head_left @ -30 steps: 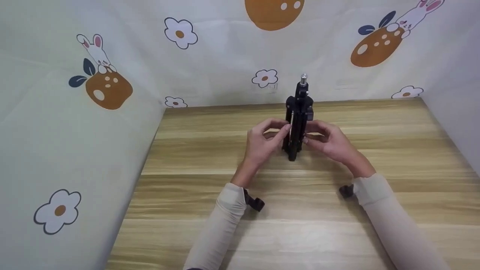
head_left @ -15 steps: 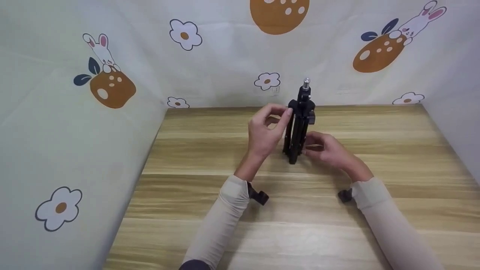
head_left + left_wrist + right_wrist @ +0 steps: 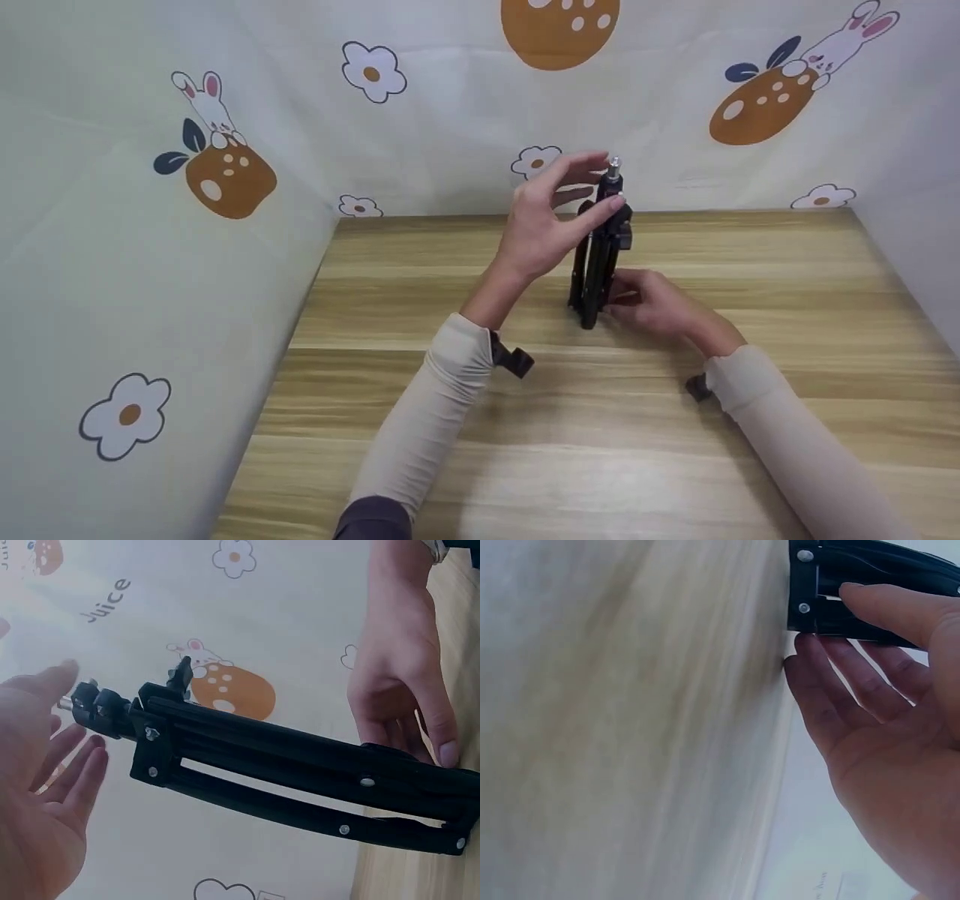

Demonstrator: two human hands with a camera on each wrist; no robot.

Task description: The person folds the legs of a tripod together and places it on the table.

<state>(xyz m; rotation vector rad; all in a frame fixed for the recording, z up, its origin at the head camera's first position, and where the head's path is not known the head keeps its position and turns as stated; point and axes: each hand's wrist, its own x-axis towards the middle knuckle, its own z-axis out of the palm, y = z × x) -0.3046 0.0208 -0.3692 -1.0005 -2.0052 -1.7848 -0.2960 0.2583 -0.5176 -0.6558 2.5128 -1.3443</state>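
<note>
A black folded light stand [image 3: 595, 274] stands upright on the table, its legs drawn together and a silver stud [image 3: 615, 168] at its top. My left hand [image 3: 541, 229] is raised beside the stand's head, thumb and fingers spread apart on either side of it. In the left wrist view, a gap shows between most of those fingers and the stand's collar. Low on the legs, my right hand [image 3: 654, 304] holds the stand between thumb and fingers. The right wrist view shows the thumb [image 3: 885, 607] lying along a leg near its riveted foot end.
The wood-grain table [image 3: 390, 300] meets a pale printed cloth backdrop [image 3: 442, 142] close behind the stand. More cloth rises along the left and right sides. Small black mounts stick out from the left cuff [image 3: 514, 361] and the right cuff [image 3: 698, 387].
My left hand has risen from the stand's legs to its head, and its fingers have spread. The right hand has slid a little lower on the legs. The stand stays upright.
</note>
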